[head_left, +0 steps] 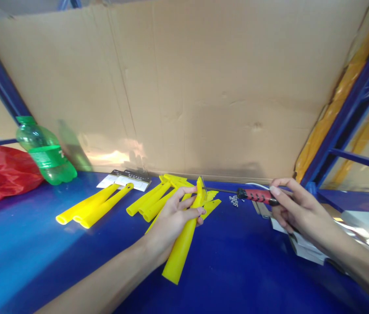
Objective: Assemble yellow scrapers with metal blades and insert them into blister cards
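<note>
Forearms (106,281) reach in from both lower corners, and nearest of the held things is a yellow handle (179,255), slanting up through the lower centre of the frame. The left hand (176,218) is wrapped around it near its upper end. The right hand (292,207), at centre right, grasps a red-and-black screwdriver (258,196) between thumb and fingers; its thin shaft points left to the handle's head, though blur hides whether the tip has seated. This piece looks part-way through its fastening. A little heap of small metal parts (233,200), probably screws, lies on the blue desk (237,270) behind the shaft. More yellow handles (160,205) are bunched behind the left hand and look yet to be worked on; left of them, a separate pair (106,207) meets dark-and-white plates (135,179) and may be finished, but I cannot tell if they are joined. White packets (305,248) sit by the right wrist and could crowd that arm; the bunched handles leave the left hand little room behind. Farther off, at the left, a red bag (4,174) and a green bottle (45,150) stand well apart from the work, and cardboard (187,87) walls the back.
</note>
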`<act>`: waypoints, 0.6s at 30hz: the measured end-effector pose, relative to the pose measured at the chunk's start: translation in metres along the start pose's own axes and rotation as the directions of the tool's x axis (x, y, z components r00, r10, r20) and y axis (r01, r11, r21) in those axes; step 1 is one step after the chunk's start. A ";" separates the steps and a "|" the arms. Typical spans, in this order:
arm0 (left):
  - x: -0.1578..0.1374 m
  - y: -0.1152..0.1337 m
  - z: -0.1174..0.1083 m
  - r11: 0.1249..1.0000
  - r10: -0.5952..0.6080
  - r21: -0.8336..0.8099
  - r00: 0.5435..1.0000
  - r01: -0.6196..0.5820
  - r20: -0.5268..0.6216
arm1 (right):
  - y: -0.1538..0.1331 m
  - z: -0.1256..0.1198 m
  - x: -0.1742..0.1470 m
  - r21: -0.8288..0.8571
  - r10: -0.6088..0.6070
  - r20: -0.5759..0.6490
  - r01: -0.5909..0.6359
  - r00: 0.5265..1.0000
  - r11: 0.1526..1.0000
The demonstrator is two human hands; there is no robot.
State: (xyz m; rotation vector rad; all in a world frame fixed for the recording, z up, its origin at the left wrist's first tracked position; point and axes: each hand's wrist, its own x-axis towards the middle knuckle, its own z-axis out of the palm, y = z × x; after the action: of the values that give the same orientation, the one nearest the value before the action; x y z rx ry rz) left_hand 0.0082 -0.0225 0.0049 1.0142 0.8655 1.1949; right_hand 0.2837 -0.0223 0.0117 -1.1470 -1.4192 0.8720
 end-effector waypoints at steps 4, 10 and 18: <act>-0.001 0.000 0.001 1.000 -0.001 0.000 1.000 0.001 0.001 | -0.001 0.003 -0.001 -0.041 0.045 -0.004 -0.045 0.999 0.998; -0.001 0.006 0.000 1.000 -0.023 -0.019 0.999 0.023 -0.039 | -0.001 0.004 -0.003 0.111 -0.011 0.020 0.008 1.000 0.994; -0.002 -0.001 0.001 1.000 -0.023 0.020 0.999 0.022 0.034 | -0.002 0.001 0.002 -0.065 0.047 -0.065 -0.052 0.997 0.997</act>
State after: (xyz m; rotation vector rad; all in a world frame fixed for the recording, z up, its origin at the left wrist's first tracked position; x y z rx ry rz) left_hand 0.0094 -0.0251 0.0040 1.0358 0.8613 1.1484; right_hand 0.2826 -0.0208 0.0136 -1.2541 -1.3812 0.8208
